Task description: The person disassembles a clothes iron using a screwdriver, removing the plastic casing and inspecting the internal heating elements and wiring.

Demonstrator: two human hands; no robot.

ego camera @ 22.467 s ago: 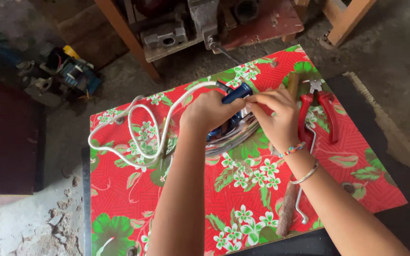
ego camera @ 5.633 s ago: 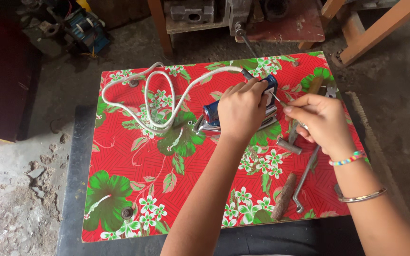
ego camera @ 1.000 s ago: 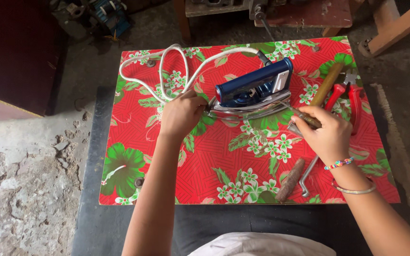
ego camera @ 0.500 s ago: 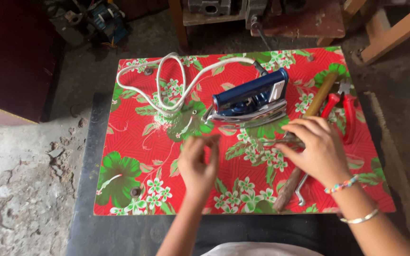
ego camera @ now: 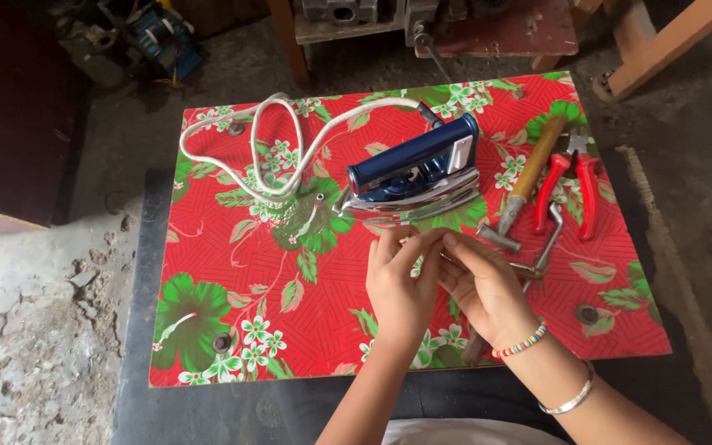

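Now the left hand (ego camera: 401, 284) and right hand (ego camera: 484, 284) meet near the iron (ego camera: 414, 177), grips pinched on something unseen; the screwdriver (ego camera: 529, 173) lies right.

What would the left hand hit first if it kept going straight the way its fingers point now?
Probably the clothes iron. The left hand points up the board toward the iron's metal base, with only a narrow strip of red flowered cloth between them. Its height above the cloth is unclear.

L hand (ego camera: 397, 284) & R hand (ego camera: 481, 284) side by side, fingertips touching, fingers curled, palms down.
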